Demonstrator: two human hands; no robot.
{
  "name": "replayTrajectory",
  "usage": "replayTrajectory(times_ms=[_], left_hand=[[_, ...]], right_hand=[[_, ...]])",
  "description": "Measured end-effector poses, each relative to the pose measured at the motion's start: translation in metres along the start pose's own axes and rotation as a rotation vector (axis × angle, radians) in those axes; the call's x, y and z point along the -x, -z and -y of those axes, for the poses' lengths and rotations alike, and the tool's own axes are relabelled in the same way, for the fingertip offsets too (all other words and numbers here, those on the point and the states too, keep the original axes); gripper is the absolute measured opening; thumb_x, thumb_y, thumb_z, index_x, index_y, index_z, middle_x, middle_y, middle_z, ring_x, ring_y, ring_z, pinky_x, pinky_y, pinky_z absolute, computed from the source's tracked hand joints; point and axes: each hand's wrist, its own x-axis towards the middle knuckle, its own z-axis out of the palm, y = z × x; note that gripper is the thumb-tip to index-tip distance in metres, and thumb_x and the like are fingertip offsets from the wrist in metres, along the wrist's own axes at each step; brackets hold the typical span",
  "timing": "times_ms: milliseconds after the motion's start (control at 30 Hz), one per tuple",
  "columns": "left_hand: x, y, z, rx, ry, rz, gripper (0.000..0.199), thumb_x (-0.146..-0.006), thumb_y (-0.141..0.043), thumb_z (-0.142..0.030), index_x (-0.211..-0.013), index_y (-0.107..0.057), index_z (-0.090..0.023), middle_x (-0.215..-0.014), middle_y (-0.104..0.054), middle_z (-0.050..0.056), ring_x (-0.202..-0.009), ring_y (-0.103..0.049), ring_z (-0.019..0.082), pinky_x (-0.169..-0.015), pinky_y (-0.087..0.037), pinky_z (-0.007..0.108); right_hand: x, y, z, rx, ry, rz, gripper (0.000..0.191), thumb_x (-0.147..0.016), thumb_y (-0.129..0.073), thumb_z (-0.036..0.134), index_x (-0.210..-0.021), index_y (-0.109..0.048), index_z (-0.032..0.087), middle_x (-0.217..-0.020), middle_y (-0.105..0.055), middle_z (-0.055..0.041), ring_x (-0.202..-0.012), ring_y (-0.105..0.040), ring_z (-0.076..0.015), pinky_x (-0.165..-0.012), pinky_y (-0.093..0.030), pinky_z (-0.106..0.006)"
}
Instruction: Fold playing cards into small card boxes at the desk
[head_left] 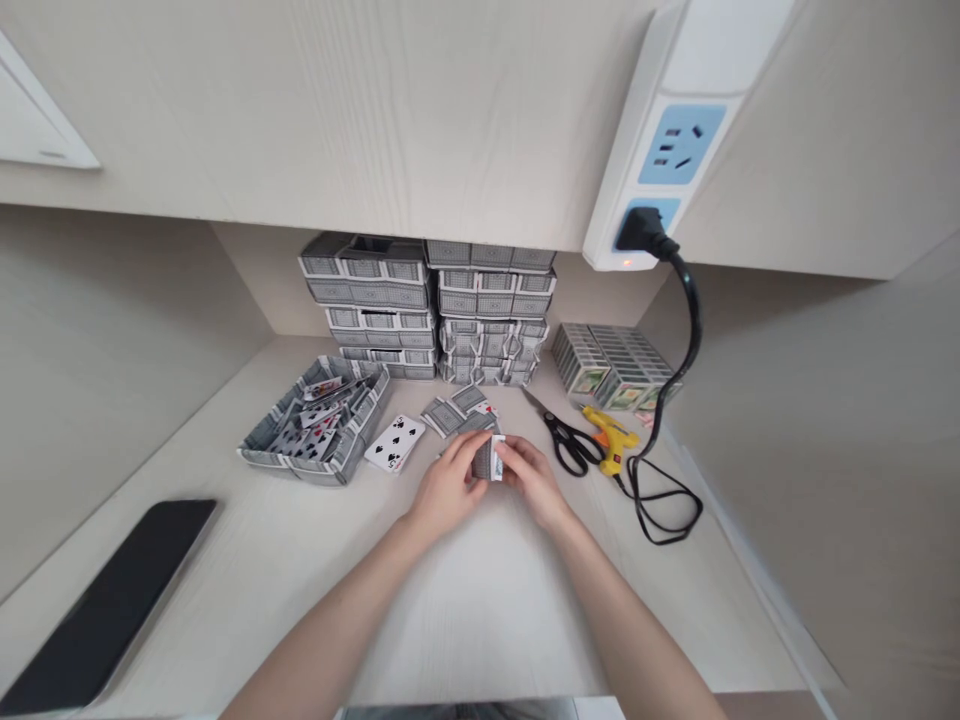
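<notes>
Between my two hands is a grey-backed playing card (pixel 484 462) with a white strip along its right side, which looks folded. My left hand (pixel 448 482) grips its left side, fingers curled over the top. On the white strip, the thumb of my right hand (pixel 531 478) presses, with the other fingers behind. Just beyond my hands lie several loose playing cards (pixel 444 416), mostly face down. To the left a small pile of cards (pixel 396 443) shows a five of spades on top.
An open box made of cards (pixel 341 470) holds loose cards. Stacked card boxes (pixel 495 300) stand at the back, beside packed decks (pixel 611 365). Scissors (pixel 574 445), a yellow glue gun (pixel 613 440) and its looping cable (pixel 667 540) lie right. A dark phone-like slab (pixel 112 610) lies left. A power strip (pixel 667 150) hangs above.
</notes>
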Motion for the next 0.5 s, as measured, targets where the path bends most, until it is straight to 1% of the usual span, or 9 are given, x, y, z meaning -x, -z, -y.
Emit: replayTrajectory(times_ms=[133, 200, 300, 400, 500], left_hand=[[0.0003, -0.0018, 0.0032, 0.015, -0.004, -0.002, 0.063, -0.066, -0.051, -0.005, -0.125, -0.04, -0.025, -0.122, -0.048, 0.008, -0.088, -0.056, 0.016, -0.076, -0.049, 0.03], [0.0008, -0.0024, 0.0044, 0.027, 0.002, 0.002, 0.063, -0.067, -0.051, -0.006, -0.126, -0.04, -0.025, -0.123, -0.047, 0.008, -0.081, -0.057, 0.014, -0.074, -0.049, 0.029], [0.0016, -0.0027, 0.0055, 0.047, 0.017, 0.039, 0.064, -0.069, -0.051, -0.007, -0.128, -0.037, -0.027, -0.125, -0.044, 0.008, -0.069, -0.055, 0.01, -0.07, -0.05, 0.028], [0.0025, -0.0029, 0.0064, 0.057, 0.017, 0.068, 0.064, -0.071, -0.05, -0.007, -0.129, -0.035, -0.029, -0.127, -0.042, 0.007, -0.066, -0.054, 0.009, -0.07, -0.05, 0.027], [0.0031, -0.0033, 0.0077, 0.055, 0.013, 0.068, 0.062, -0.073, -0.051, -0.01, -0.13, -0.034, -0.03, -0.128, -0.041, 0.007, -0.064, -0.054, 0.008, -0.071, -0.051, 0.027]], right_hand=[[-0.001, 0.0005, -0.0018, 0.002, -0.022, 0.003, 0.032, -0.065, -0.067, 0.041, -0.089, -0.061, 0.019, -0.083, -0.065, -0.0026, -0.075, -0.06, -0.0188, -0.065, -0.049, -0.032], [-0.0014, 0.0005, -0.0019, -0.004, -0.03, 0.003, 0.031, -0.065, -0.067, 0.041, -0.087, -0.062, 0.02, -0.079, -0.065, -0.0019, -0.074, -0.06, -0.0191, -0.065, -0.048, -0.032], [-0.0012, -0.0004, -0.0009, -0.015, -0.041, 0.006, 0.031, -0.064, -0.068, 0.04, -0.086, -0.062, 0.02, -0.078, -0.065, -0.0016, -0.074, -0.06, -0.0196, -0.066, -0.048, -0.033], [-0.0002, -0.0019, 0.0004, -0.025, -0.062, 0.016, 0.033, -0.063, -0.069, 0.04, -0.087, -0.061, 0.019, -0.078, -0.064, -0.0019, -0.074, -0.06, -0.0192, -0.069, -0.048, -0.034], [0.0008, -0.0028, 0.0002, -0.035, -0.072, 0.032, 0.032, -0.064, -0.068, 0.041, -0.086, -0.061, 0.019, -0.079, -0.063, -0.0014, -0.073, -0.06, -0.0184, -0.069, -0.047, -0.034]])
